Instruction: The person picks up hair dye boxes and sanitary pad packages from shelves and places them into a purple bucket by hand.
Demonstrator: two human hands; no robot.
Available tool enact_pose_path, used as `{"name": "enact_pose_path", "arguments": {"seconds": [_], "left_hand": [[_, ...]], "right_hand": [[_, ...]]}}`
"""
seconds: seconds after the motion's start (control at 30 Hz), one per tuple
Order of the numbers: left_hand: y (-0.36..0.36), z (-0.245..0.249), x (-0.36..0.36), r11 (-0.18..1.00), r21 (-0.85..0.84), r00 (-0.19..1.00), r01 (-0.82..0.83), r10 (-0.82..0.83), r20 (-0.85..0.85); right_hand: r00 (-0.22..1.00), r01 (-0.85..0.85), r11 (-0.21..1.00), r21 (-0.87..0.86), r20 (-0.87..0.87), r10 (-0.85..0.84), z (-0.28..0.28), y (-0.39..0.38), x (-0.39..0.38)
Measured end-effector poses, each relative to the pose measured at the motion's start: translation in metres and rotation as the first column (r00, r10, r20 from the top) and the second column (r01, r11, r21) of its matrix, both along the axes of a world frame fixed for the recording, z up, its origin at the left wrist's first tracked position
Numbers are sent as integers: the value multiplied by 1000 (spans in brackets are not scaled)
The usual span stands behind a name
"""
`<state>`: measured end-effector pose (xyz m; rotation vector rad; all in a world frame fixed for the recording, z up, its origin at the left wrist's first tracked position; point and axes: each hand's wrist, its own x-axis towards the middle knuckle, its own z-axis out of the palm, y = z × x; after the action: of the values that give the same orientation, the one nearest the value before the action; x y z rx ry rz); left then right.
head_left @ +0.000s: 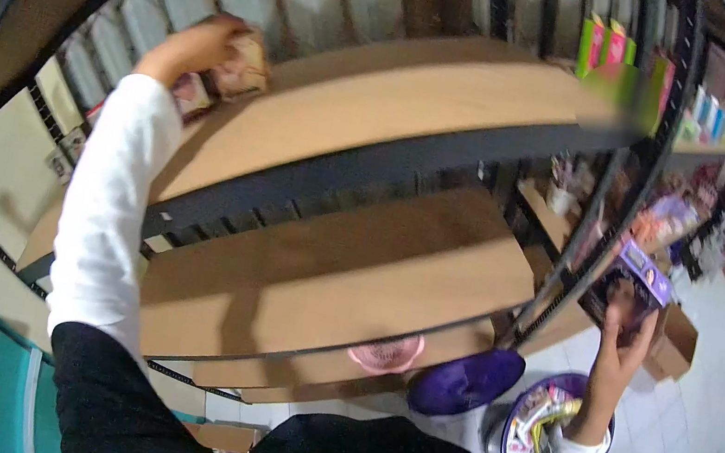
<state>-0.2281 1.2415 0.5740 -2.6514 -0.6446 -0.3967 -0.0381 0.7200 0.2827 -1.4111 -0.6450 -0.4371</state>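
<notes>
From the head camera, my left hand (197, 47) is stretched up and away from me, its white sleeve running along the left side of the view. Its fingers are curled around a pink packet (244, 68), which sits at the back left corner of the top shelf (420, 94), close against the pale slatted wall behind. A second packet (190, 96) of the same kind lies just beside it, under my wrist; I cannot tell whether the hand touches that one.

My right hand (623, 336) is raised on the far right, closed from below on a purple box (643, 280). I hold the box in the air beside the dark upright of the rack, clear of any shelf board.

The middle shelf (346, 271) is bare wood with my arm's shadow across it. Under its front edge a pink basket (388, 352) peeks out, and next to it a purple lid (466, 383) lies on the white tiled floor (688, 435). Just right of the lid, under my right forearm, stands a purple tub (529, 430) with mixed packets inside. A cardboard box (675, 341) sits on the floor behind my right hand. Green packs (609, 52) stand at the right end of the top shelf.
</notes>
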Motion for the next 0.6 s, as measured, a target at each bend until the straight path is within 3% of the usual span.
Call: {"name": "enact_pose_path", "arguments": {"seconds": [0.07, 0.1, 0.13, 0.2, 0.3, 0.33, 0.4, 0.43, 0.47, 0.53, 0.6], "left_hand": [[-24, 9, 6, 990, 87, 993, 115, -117, 17], [-21, 14, 12, 910, -258, 935, 323, -266, 234], [-33, 21, 22, 681, -548, 849, 485, -216, 483], [-70, 33, 52, 765, -71, 708, 640, -552, 440], [-179, 39, 118, 415, -247, 482, 876, -777, 404], [-229, 21, 135, 339, -285, 435, 896, -799, 415], [-323, -36, 156, 229, -390, 401, 892, -798, 450], [-366, -75, 165, 177, -449, 396, 876, -794, 460], [-404, -112, 175, 127, -510, 396, 851, -792, 464], [-450, -194, 211, 23, -612, 398, 790, -779, 484], [-483, -278, 250, -122, -562, 282, 818, -767, 577]], "right_hand": [[1000, -3, 1000, -23, -20, 3, -2, -13, 1], [1000, 21, 999, -33, -15, -22, -3, -20, 5], [997, 48, 999, -21, -55, -49, -1, -27, 5], [996, 74, 997, 27, -41, -73, 6, -41, 7], [995, 69, 973, 219, -92, -50, 6, -69, 14], [991, 57, 955, 292, -131, -19, 6, -83, 15], [972, -101, 822, 561, -120, 202, -3, -113, 18], [945, -178, 775, 607, -115, 307, -16, -136, 22], [933, -141, 768, 625, -175, 314, -24, -153, 21], [877, -221, 758, 613, -215, 430, -55, -170, 31], [837, -213, 806, 552, -322, 442, -96, -191, 35]]}}
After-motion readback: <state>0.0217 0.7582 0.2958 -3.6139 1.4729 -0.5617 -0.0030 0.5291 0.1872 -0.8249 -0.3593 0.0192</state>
